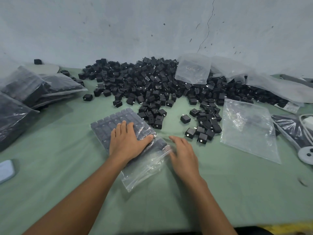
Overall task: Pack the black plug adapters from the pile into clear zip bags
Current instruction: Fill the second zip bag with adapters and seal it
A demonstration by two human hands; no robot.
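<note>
A clear zip bag (145, 168) lies on the green table, its far half filled with neat rows of black plug adapters (108, 123). My left hand (127, 139) presses flat on those packed rows, fingers straight. My right hand (183, 153) hovers open and blurred at the bag's right edge, fingers spread. The large pile of loose black adapters (152, 83) spreads along the wall behind. An empty clear zip bag (249, 128) lies flat to the right.
Filled bags of adapters (30, 89) are stacked at the left. More empty clear bags (193, 68) lie on the pile at the back right. A grey device (6, 170) sits at the left edge, a round grey base (306, 155) at the right.
</note>
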